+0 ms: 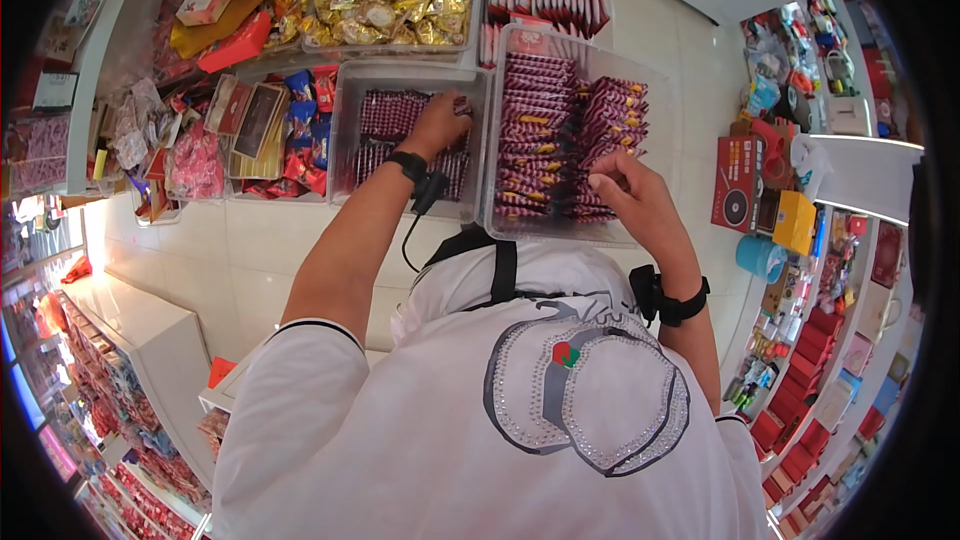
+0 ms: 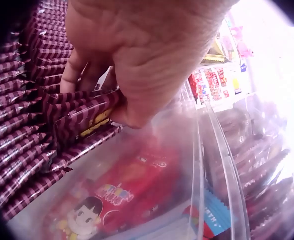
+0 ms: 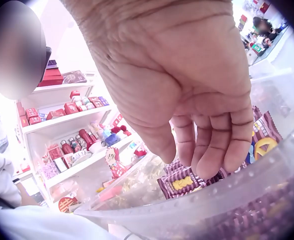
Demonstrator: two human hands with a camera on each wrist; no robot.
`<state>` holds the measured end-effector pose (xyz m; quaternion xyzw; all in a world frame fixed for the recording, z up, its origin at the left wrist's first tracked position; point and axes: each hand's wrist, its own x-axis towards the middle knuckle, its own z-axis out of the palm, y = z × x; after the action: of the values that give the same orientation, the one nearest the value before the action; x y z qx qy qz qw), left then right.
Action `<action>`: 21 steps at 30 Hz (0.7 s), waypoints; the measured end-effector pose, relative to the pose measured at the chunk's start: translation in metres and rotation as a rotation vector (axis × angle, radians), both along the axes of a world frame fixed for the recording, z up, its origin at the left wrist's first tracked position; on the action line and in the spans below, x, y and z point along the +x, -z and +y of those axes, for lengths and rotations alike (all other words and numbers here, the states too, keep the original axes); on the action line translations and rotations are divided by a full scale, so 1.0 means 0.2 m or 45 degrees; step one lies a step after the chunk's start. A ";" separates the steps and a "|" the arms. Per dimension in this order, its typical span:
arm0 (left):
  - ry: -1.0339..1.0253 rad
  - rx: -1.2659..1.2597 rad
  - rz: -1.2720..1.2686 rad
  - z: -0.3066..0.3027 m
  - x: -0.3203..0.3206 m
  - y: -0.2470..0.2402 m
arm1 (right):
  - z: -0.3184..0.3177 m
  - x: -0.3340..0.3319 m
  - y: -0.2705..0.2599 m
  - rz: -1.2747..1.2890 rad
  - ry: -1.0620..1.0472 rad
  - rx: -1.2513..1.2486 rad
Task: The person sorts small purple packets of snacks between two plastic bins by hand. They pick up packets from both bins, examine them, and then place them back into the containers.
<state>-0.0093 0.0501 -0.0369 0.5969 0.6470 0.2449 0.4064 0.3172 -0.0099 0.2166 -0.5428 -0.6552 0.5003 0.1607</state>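
Watching remotely, I see the left hand (image 1: 437,127) pinching a glossy purple-striped packet (image 2: 76,119) near the left clear plastic bin's (image 1: 344,135) right edge; the right hand (image 1: 645,202), loosely bent, hovers at the right clear plastic bin's (image 1: 491,155) near right corner.
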 end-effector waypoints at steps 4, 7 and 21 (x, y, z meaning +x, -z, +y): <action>0.161 0.015 -0.019 0.03 -0.04 0.07 | -0.01 -0.02 -0.01 -0.006 -0.011 -0.004; 0.158 0.043 0.096 0.02 -0.01 0.07 | -0.01 -0.02 0.00 0.027 0.006 0.031; -0.072 0.117 0.252 -0.03 0.07 -0.02 | -0.05 0.02 0.00 -0.055 -0.024 0.017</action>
<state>0.0053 0.0439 -0.0332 0.6178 0.6886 0.2255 0.3055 0.3217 -0.0190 0.2169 -0.5462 -0.6671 0.4854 0.1453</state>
